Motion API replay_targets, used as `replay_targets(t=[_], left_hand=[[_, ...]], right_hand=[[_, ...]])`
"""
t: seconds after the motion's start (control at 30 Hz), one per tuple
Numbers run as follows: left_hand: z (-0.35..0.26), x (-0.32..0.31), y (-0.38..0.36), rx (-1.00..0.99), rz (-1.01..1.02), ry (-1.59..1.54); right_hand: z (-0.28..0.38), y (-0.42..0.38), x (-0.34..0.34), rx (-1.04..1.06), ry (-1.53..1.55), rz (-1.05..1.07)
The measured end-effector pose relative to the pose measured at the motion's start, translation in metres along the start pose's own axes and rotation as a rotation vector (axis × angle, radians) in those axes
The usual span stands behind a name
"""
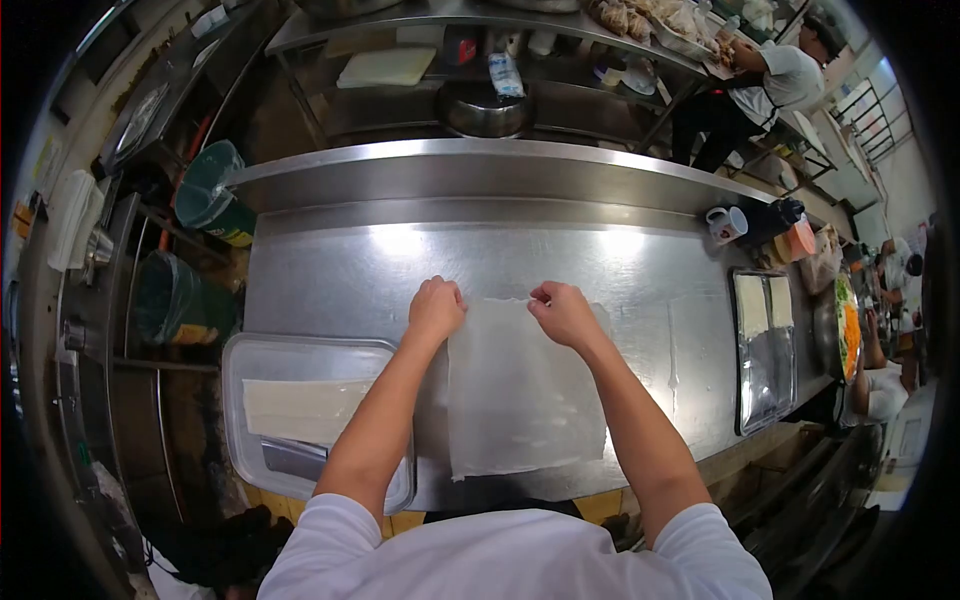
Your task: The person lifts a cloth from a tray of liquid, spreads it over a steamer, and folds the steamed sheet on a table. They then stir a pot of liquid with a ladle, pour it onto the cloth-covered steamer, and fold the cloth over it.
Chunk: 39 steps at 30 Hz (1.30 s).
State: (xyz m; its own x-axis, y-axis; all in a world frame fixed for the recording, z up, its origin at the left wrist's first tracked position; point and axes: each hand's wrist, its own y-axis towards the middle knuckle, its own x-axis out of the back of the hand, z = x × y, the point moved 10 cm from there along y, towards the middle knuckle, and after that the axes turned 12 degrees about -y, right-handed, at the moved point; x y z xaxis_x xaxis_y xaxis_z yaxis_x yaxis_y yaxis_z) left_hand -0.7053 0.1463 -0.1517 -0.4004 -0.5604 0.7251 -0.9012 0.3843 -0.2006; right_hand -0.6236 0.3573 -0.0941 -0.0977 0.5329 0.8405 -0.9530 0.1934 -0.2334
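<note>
A thin, whitish, see-through sheet lies flat on the steel table in front of me, its edges slightly ragged. My left hand is closed at the sheet's upper left corner, its fingertips partly hidden. Along the far edge, my right hand pinches the sheet between thumb and forefinger. To my left, a clear plastic tray holds a pale stack of sheets, partly covered by my left forearm. A dark tray on the right carries two pale folded pieces side by side at its far end.
The steel table has a raised back ledge. A mug and a dark bottle stand at the back right, near a bowl of chopped vegetables. Green bins stand left. A co-worker is at the far right.
</note>
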Motion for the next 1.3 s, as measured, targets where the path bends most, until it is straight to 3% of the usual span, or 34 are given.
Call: replay_targets(t=[0.3, 0.4, 0.5, 0.6, 0.7, 0.8, 0.9, 1.1, 1.2, 1.3], left_hand=[[0.003, -0.009, 0.000, -0.001, -0.001, -0.088], [0.012, -0.014, 0.001, 0.154, 0.070, -0.376], [0.006, -0.012, 0.000, 0.204, 0.033, -0.333], [-0.011, -0.003, 0.001, 0.082, 0.020, -0.150], [-0.017, 0.002, -0.001, 0.190, 0.204, -0.007], [-0.031, 0.021, -0.010, 0.243, 0.207, -0.084], [-0.033, 0.029, -0.012, 0.258, 0.228, -0.104], [-0.020, 0.027, -0.003, 0.220, 0.205, -0.148], [-0.013, 0.022, 0.003, 0.219, 0.208, -0.197], [-0.004, 0.010, 0.009, 0.223, 0.226, -0.239]], right_hand=[[0.047, 0.046, -0.008, 0.103, -0.009, 0.041], [0.057, 0.059, -0.014, 0.134, -0.024, 0.069], [0.064, 0.075, -0.025, 0.168, -0.093, 0.086], [0.075, 0.088, -0.039, 0.223, -0.154, 0.141], [0.089, 0.092, -0.063, 0.313, -0.197, 0.283], [0.084, 0.071, -0.102, 0.215, -0.160, 0.833], [0.054, 0.062, -0.112, 0.204, -0.435, 0.973], [-0.027, 0.054, -0.065, 0.128, -0.580, 0.940], [-0.055, 0.045, -0.028, 0.235, -0.697, 0.745], [-0.091, 0.033, -0.011, 0.190, -0.783, 0.624]])
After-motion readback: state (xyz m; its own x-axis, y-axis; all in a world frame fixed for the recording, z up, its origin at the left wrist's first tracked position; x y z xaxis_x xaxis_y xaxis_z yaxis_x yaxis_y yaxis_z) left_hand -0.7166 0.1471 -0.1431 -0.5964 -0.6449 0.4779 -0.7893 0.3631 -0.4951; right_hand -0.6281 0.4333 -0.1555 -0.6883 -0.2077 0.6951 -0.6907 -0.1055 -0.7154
